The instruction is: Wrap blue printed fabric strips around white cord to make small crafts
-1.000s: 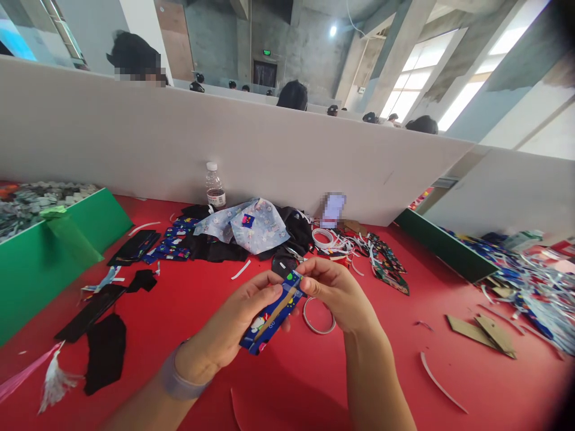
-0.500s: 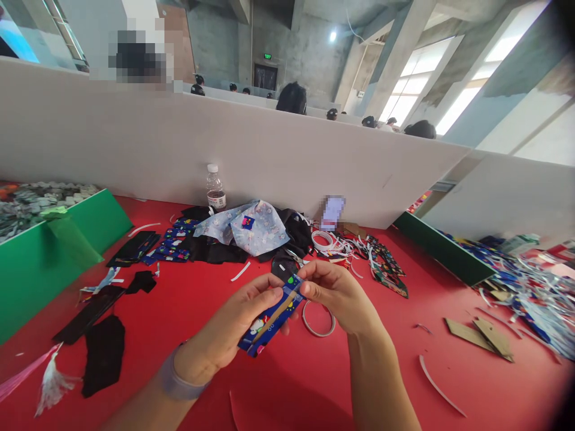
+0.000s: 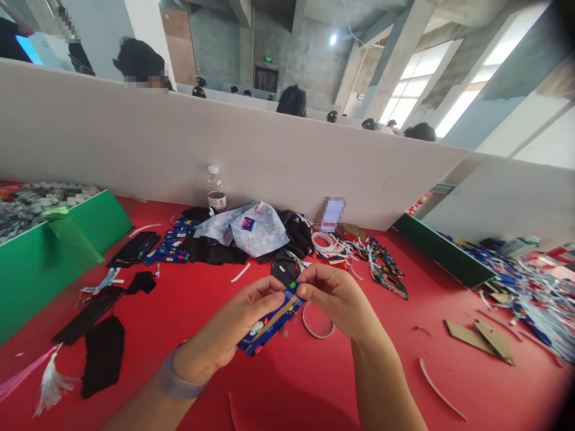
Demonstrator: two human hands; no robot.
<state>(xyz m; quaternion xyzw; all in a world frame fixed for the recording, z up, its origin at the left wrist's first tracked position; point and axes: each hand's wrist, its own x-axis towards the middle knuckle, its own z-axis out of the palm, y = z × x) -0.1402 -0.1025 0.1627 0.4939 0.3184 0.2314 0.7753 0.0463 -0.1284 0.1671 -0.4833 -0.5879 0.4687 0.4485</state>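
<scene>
Both hands hold a folded piece of blue printed fabric [image 3: 266, 328] with a tan cardboard strip [image 3: 279, 315] lying along it, tilted up to the right above the table. My left hand [image 3: 245, 311] grips its middle, thumb on top and fingers underneath. At its upper right end, my right hand [image 3: 335, 293] pinches the corner between thumb and fingers. Just below the right hand, a white ring of tape or band [image 3: 318, 335] lies on the red table [image 3: 287, 383]. Behind the fabric are a dark round item [image 3: 284, 269] and what looks like scissors [image 3: 295, 258], partly covered.
A pale blue patterned cloth [image 3: 265, 230] lies on black fabric at the back, near a bottle [image 3: 216, 190] and a phone [image 3: 332, 214]. Green-walled bins [image 3: 67, 257] stand left and right. Cardboard pieces [image 3: 483, 341] lie right; black fabric pieces [image 3: 104, 356] lie left.
Both hands keep their hold on the fabric, which has barely shifted. Beyond the partition, a person's head at the left has moved slightly.
</scene>
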